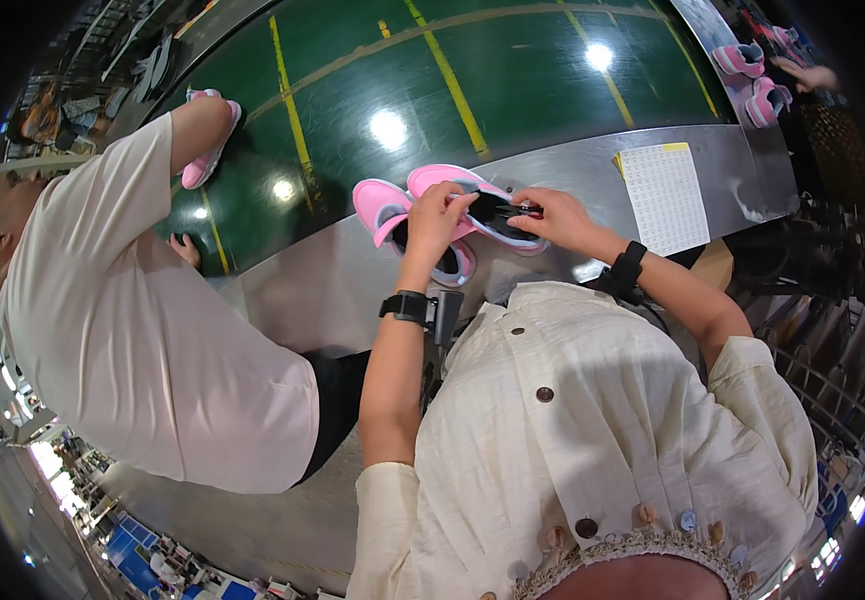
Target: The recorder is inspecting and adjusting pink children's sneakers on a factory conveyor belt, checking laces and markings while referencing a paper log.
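Two pink shoes with pale soles lie side by side on the metal ledge in front of me. My left hand (432, 222) reaches over the left shoe (377, 200), its thumb and fingers pinched on the opening edge of the right shoe (439, 178). In my right hand (564, 222) is a small black hand tool (518, 210), its narrow end pointing into the dark opening of the right shoe. The fingers partly cover the tool, so its exact kind is unclear.
A green belt (352, 80) with yellow lines runs beyond the metal ledge (582, 170). Right of me lies a printed paper sheet (664, 200). At left, a co-worker (152, 330) holds another pink shoe (202, 165). More pink shoes (740, 60) stand at far right near another person's hand (807, 75).
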Available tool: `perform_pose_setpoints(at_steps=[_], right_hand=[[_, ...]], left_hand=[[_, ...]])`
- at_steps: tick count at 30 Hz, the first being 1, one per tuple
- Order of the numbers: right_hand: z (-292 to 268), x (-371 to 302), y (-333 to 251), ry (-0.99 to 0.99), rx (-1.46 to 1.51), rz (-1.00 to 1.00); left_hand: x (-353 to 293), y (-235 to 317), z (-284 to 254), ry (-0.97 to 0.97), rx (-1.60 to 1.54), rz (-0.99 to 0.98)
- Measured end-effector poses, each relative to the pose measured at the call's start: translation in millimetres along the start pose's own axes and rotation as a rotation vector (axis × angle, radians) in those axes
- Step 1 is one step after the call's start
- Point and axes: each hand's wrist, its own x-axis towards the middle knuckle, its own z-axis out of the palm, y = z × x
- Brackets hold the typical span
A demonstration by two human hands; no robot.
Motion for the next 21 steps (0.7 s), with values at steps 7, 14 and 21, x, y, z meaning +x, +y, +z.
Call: perform_pose_setpoints(at_steps=[7, 14, 21], right_hand=[[-68.6, 12.9, -53.9, -0.073, 0.542, 0.043], [-142.7, 17.9, -129.9, 0.129, 0.081, -0.476], [-155.5, 31.4, -146.2, 0.224, -0.226, -0.779]], left_hand=[[13.8, 51.4, -65.6, -0.276, -0.421, 0.144], [6.3, 140.8, -114.9, -0.348, -0.434, 0.316], [5.2, 166.3, -105.5, -0.442, -0.415, 0.245]])
